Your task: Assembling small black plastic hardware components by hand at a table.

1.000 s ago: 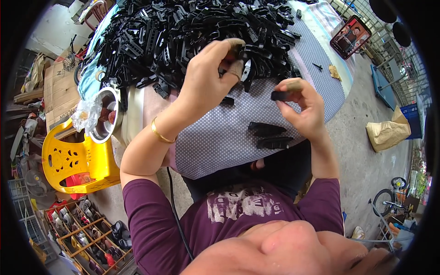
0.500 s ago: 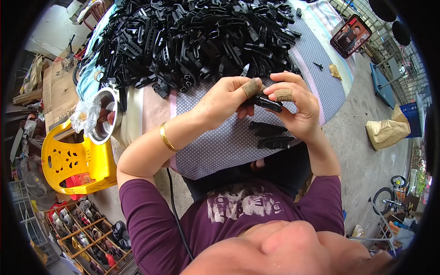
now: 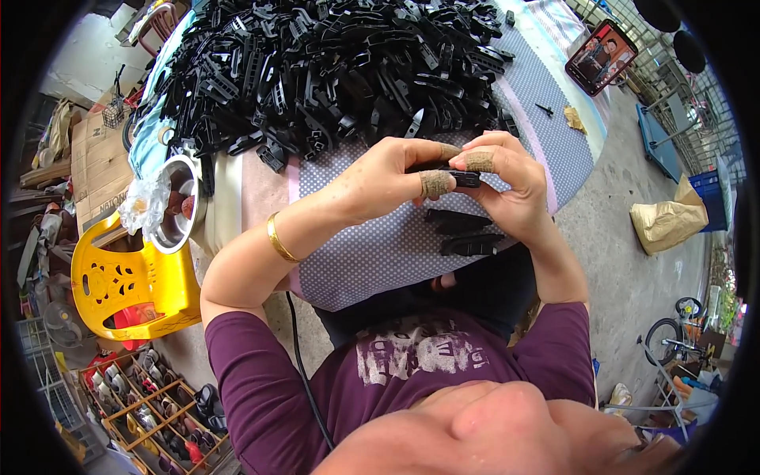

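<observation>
Both my hands meet over the near part of a round table covered in a dotted grey cloth [image 3: 372, 261]. My left hand [image 3: 388, 178] and my right hand [image 3: 507, 178] pinch one small black plastic part [image 3: 463, 179] between them; brown tape wraps several fingertips. Two more black parts [image 3: 459, 220] [image 3: 471, 245] lie on the cloth just below my hands. A big heap of black plastic parts [image 3: 317, 71] fills the far half of the table. A gold bangle [image 3: 279, 237] rings my left wrist.
A metal bowl with a clear plastic bag [image 3: 166, 202] sits at the table's left edge. A yellow plastic stool [image 3: 131, 281] stands left of it, a shoe rack [image 3: 150, 404] lower left. A tablet screen [image 3: 600, 57] lies far right, a brown sack [image 3: 669, 222] on the floor.
My left hand came back from the heap to join my right hand, and both now press on the same black part, held slightly nearer to me.
</observation>
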`<control>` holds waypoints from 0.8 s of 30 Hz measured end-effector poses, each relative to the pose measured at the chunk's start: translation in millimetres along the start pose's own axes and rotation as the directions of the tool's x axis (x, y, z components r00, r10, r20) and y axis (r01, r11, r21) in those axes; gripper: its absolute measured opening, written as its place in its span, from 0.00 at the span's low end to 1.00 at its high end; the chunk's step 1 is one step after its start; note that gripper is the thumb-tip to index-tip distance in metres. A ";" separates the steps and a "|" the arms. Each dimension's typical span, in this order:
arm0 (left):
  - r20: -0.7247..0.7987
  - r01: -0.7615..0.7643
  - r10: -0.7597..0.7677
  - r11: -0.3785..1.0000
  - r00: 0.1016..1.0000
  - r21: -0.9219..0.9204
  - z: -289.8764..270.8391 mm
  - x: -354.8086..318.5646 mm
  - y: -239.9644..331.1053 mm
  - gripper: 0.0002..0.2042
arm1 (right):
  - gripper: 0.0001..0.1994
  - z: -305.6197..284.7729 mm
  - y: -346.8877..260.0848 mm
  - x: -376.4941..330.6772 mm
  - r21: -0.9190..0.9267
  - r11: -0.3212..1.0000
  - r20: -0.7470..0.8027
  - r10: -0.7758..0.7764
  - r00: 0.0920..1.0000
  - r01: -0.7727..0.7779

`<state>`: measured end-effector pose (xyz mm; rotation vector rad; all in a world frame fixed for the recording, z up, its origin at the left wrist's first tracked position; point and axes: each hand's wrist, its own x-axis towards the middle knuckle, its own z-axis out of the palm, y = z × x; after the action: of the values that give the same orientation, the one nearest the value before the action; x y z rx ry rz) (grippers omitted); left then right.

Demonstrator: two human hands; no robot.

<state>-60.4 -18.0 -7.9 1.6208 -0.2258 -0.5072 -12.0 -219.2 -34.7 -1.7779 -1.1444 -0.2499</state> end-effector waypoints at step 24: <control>0.008 -0.388 0.476 0.707 0.880 0.591 21.7 -2.3 -9.2 0.25 | 0.11 -19.8 -14.0 -15.4 -0.158 0.972 0.159 0.198 0.967 -0.173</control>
<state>-73.6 -35.2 -17.4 2.1034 -0.6919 0.0730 -25.2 -242.9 -25.4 -2.0537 -1.0940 -0.0665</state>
